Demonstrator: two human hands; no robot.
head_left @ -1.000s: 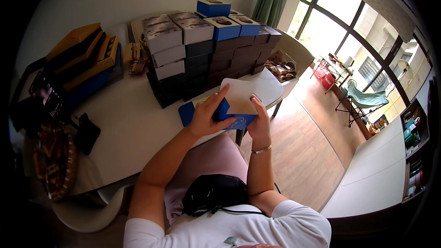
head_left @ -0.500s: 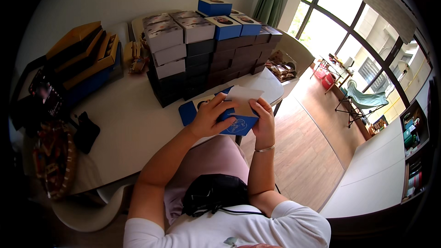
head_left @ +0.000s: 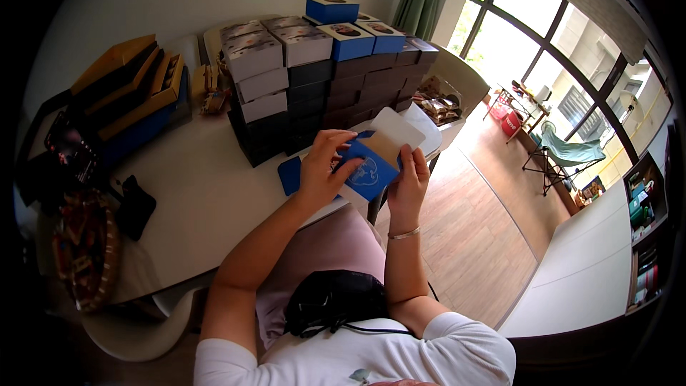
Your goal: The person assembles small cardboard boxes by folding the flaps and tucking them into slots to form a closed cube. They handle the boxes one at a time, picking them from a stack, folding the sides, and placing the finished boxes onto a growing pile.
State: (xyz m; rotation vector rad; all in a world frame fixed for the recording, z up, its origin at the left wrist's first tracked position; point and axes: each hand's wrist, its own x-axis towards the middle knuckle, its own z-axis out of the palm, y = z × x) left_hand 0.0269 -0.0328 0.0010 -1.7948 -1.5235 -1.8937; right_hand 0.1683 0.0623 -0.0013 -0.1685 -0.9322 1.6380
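Over the table's near edge, both my hands hold a partly folded blue cardboard box (head_left: 369,175) with a pale line drawing on its side. Its pale rounded flap (head_left: 397,134) stands up on the far side. My left hand (head_left: 325,171) grips the left part, with the thumb across the blue face and the fingers bent over the upper edge. My right hand (head_left: 409,184) pinches the right edge between thumb and fingers, a bracelet on its wrist. Another blue carton piece (head_left: 289,176) lies on the table beside my left hand, partly covered by it.
Stacked boxes (head_left: 307,96) in white, black and brown rise behind my hands, with several blue boxes (head_left: 346,41) on top. To the left are yellow-edged open boxes (head_left: 136,89), a phone-like screen (head_left: 71,150) and a basket of packets (head_left: 86,250). A snack bin (head_left: 444,116) stands right.
The box has turned in my hands, so its blue face now points up more and the pale flap stands taller. My left fingers have shifted to its upper left edge.
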